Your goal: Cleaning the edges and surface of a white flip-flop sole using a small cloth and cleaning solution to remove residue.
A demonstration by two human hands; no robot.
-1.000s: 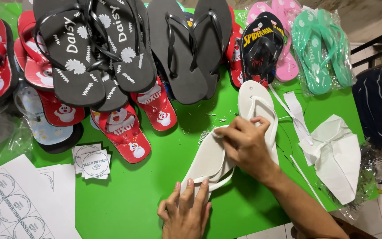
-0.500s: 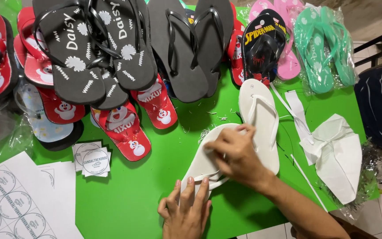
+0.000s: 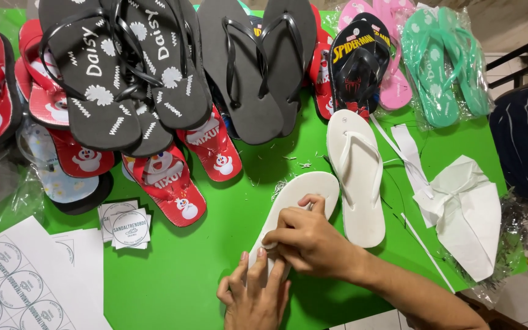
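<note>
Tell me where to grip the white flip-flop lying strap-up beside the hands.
Probably best to take the white flip-flop by its strap, coming from above: it lies flat, sole down, with the Y-shaped strap arching clear of the footbed. Its right edge is open; the right hand crowds the left.

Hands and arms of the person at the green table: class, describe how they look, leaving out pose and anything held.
Both the left hand and the right hand are bare, without gloves. No rings, watch or bracelet show. The right forearm is uncovered with no sleeve in view. Fingernails are short and unpainted.
</note>
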